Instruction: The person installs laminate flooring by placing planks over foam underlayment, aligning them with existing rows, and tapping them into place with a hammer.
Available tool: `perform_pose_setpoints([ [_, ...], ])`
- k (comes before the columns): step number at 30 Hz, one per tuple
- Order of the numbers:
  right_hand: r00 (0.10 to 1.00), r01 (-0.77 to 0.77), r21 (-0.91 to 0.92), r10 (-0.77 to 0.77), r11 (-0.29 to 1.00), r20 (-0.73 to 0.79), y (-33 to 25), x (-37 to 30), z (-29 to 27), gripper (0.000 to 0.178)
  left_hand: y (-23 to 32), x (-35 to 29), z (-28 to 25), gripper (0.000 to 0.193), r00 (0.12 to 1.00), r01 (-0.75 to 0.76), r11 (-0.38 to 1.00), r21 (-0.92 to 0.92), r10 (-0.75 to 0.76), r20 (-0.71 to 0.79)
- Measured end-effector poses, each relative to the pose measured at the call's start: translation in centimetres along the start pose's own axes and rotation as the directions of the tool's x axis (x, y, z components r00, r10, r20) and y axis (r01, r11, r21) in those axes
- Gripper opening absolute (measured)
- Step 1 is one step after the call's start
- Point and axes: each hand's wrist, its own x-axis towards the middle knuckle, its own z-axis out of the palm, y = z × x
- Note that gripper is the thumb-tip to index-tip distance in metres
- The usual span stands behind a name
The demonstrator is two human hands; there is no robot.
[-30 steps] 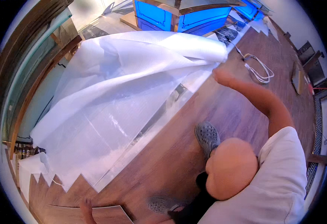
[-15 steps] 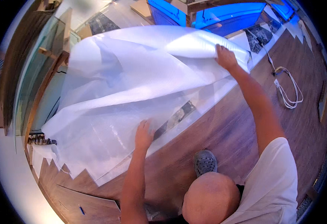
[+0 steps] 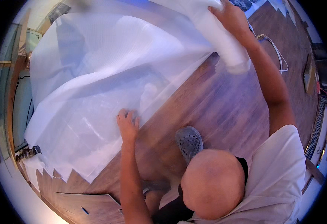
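Observation:
A broad, thin white sheet [image 3: 96, 48], looking like foam floor underlay, spreads over the left half of the floor with a long fold across it. My left hand [image 3: 128, 125] rests on this sheet close to its near edge, fingers spread. Higher up on the right, my right hand [image 3: 232, 20] grips the rolled white end [image 3: 223, 44], which is lifted off the floor. The fingers there wrap over the roll's upper side, and part of the grip is hidden.
Brown wood-look planks [image 3: 223, 100] cover the floor on the right. A grey clog [image 3: 189, 142] stands on them. At the lower left lie a loose plank [image 3: 100, 205] and a blue pen-like item [image 3: 84, 210]. White cable [image 3: 279, 56] is looped at the right; pipe fittings [image 3: 29, 153] sit by the left wall.
The rolled end has come up and nearer with my right hand, baring more planks beneath it. My left hand has shifted slightly left on the sheet. The view has moved too.

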Motion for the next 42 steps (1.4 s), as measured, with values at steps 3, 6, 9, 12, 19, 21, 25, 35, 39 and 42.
perform_pose_setpoints([
  [3, 0.982, 0.131, 0.04, -0.124, 0.991, -0.144, -0.4, -0.4, 0.2, 0.046, -0.9, 0.3, 0.3, 0.031, 0.987, -0.138, 0.987, 0.077, 0.144, -0.077],
  [6, 0.995, 0.067, -0.046, -0.071, 0.997, -0.073, -3.0, -0.5, 0.2, 0.048, -2.5, 1.5, 1.1, 0.035, 0.989, -0.135, 0.98, 0.149, 0.143, -0.044],
  [9, 0.916, 0.266, -0.158, -0.301, 0.951, -0.264, -0.5, -1.0, 3.5, 0.05, 1.3, 5.6, 0.9, 0.044, 1.0, -0.001, 1.0, -0.016, 0.002, 0.023],
  [12, 0.837, 0.331, -0.165, -0.37, 0.929, -0.403, -0.6, -3.0, 3.7, 0.049, 7.0, 9.7, -1.3, 0.048, 0.89, -0.423, 0.906, 0.027, 0.42, -0.176],
  [19, 0.748, 0.446, -0.018, -0.384, 0.895, -0.542, -1.5, -8.0, -0.4, 0.055, 17.2, 17.9, -2.2, 0.057, 0.958, -0.168, 0.913, -0.373, 0.063, -0.278],
  [21, 0.75, 0.43, 0.01, -0.351, 0.903, -0.56, -2.7, -10.0, -1.9, 0.054, 17.6, 20.4, -1.2, 0.059, 0.973, -0.078, 0.947, -0.313, 0.005, -0.229],
  [25, 0.8, 0.373, 0.097, -0.266, 0.923, -0.538, -4.9, -13.5, -2.4, 0.051, 14.5, 24.9, 0.8, 0.038, 0.855, -0.475, 0.815, -0.331, 0.339, -0.392],
  [35, 0.716, 0.311, 0.007, -0.229, 0.95, -0.66, 0.6, -14.8, -2.4, 0.051, 10.0, 31.1, 9.1, 0.063, 0.89, -0.449, 0.893, 0.035, 0.45, -0.068],
  [39, 0.609, 0.364, -0.121, -0.334, 0.923, -0.719, 6.4, -11.0, 0.8, 0.05, 12.7, 29.0, 8.8, 0.074, 0.948, -0.257, 0.964, 0.064, 0.238, 0.213],
  [42, 0.606, 0.373, -0.146, -0.36, 0.916, -0.709, 9.1, -8.2, 2.8, 0.053, 13.5, 29.0, 7.9, 0.071, 0.951, -0.269, 0.945, 0.187, 0.231, 0.205],
])
